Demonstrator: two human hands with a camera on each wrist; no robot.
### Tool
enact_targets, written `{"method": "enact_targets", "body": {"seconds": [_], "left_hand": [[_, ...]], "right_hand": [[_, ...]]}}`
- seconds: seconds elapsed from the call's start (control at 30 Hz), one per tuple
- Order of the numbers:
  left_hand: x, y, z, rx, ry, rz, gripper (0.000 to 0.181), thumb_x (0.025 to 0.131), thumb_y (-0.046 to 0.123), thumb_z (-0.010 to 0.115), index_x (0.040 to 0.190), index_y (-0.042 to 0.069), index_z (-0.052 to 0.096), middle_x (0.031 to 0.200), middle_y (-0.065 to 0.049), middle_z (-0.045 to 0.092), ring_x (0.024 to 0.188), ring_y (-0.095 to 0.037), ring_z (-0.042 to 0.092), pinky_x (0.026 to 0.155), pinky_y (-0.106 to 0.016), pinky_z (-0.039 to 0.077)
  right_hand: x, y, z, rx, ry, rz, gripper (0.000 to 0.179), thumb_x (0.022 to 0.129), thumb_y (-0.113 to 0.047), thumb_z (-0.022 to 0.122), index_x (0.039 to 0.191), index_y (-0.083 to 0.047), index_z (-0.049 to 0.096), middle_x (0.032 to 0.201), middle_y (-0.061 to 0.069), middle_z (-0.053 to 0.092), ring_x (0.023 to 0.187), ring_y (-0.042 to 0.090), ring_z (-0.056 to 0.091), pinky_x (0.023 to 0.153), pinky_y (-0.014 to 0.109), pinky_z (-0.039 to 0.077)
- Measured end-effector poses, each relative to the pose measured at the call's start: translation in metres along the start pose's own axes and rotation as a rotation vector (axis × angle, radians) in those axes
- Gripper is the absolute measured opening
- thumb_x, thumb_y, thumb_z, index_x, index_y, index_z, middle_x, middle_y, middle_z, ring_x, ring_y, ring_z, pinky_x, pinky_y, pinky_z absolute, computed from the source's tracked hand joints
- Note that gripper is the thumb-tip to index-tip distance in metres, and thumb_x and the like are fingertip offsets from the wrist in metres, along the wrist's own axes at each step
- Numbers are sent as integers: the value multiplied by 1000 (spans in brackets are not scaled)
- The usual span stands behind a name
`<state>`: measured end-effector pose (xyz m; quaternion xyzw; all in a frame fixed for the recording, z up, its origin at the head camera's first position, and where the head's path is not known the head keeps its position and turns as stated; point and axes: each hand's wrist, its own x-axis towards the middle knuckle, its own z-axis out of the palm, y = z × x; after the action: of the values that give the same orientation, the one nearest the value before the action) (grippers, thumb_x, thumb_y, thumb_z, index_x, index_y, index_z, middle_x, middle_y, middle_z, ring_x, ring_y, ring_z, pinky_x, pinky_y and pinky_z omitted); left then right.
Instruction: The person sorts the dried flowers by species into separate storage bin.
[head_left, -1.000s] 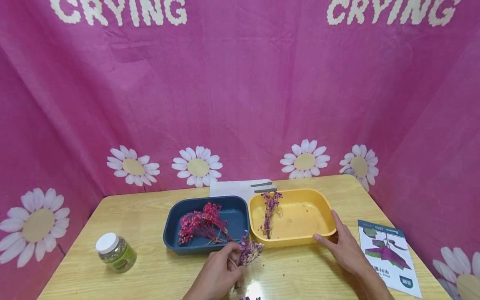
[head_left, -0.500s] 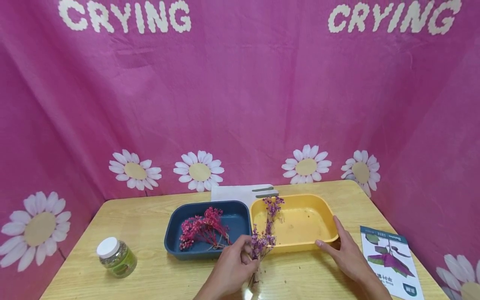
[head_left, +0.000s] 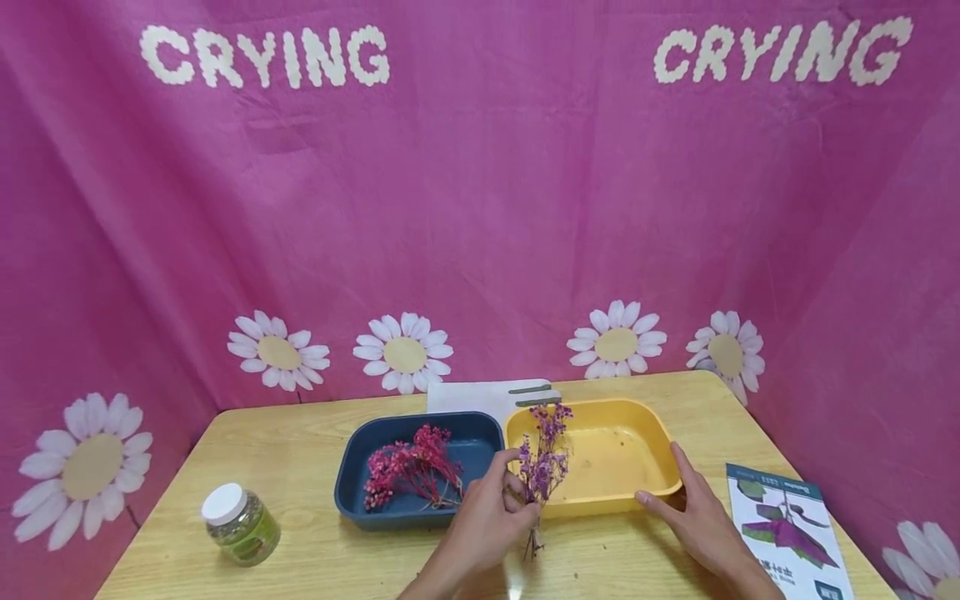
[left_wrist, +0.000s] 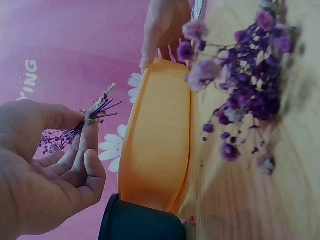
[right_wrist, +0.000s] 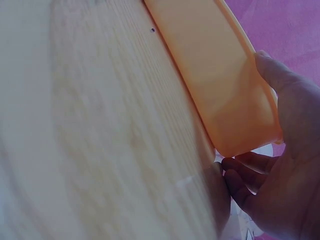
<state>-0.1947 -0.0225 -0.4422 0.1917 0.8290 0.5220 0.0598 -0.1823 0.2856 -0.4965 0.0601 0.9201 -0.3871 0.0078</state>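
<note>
My left hand (head_left: 491, 512) pinches a small bunch of dried purple flowers (head_left: 543, 477) by its stems, between thumb and index finger. The bunch is upright, with its heads overlapping the near left corner of the yellow tray (head_left: 611, 454). Cut stem ends tied with pale twine (left_wrist: 92, 116) poke out past the fingertips in the left wrist view. Another purple bunch (head_left: 552, 419) lies inside the tray along its left side. At the tray's near right corner my right hand (head_left: 701, 518) grips it, thumb on the front rim and fingers round the side.
Left of the yellow tray stands a dark blue tray (head_left: 405, 521) with pink dried flowers (head_left: 411, 463). A white-lidded jar (head_left: 242, 525) is at the left, a printed packet (head_left: 787, 533) at the right. More purple flowers (left_wrist: 250, 90) lie on the table in the left wrist view.
My left hand has carried the purple bunch rightward, from in front of the blue tray to the yellow tray's near left corner. The right hand stays at its corner; the head view has tilted up slightly.
</note>
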Motion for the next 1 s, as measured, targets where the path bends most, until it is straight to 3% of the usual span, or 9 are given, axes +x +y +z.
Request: {"method": "enact_targets", "body": {"seconds": [0.3, 0.67, 1.0], "left_hand": [[17, 1, 5, 21, 41, -14, 59, 80, 16, 73, 134, 10, 50, 88, 5, 66, 70, -5, 62, 60, -20, 48], [27, 1, 8, 8, 59, -33, 61, 81, 18, 74, 136, 10, 49, 90, 0, 67, 66, -3, 61, 55, -22, 47], [39, -1, 13, -39, 56, -61, 66, 79, 15, 74, 137, 7, 45, 84, 4, 65, 62, -5, 62, 52, -24, 47]], "right_hand": [[1, 0, -1, 0, -5, 17, 110, 86, -60, 61, 155, -15, -12, 151, 34, 21, 138, 51, 25, 108, 69, 22], [3, 0, 3, 6, -24, 66, 111, 85, -64, 60, 155, -15, -10, 151, 33, 22, 137, 50, 28, 110, 68, 21], [7, 2, 3, -6, -41, 91, 116, 83, -68, 58, 154, -9, -11, 152, 34, 19, 138, 51, 24, 111, 66, 20]]}}
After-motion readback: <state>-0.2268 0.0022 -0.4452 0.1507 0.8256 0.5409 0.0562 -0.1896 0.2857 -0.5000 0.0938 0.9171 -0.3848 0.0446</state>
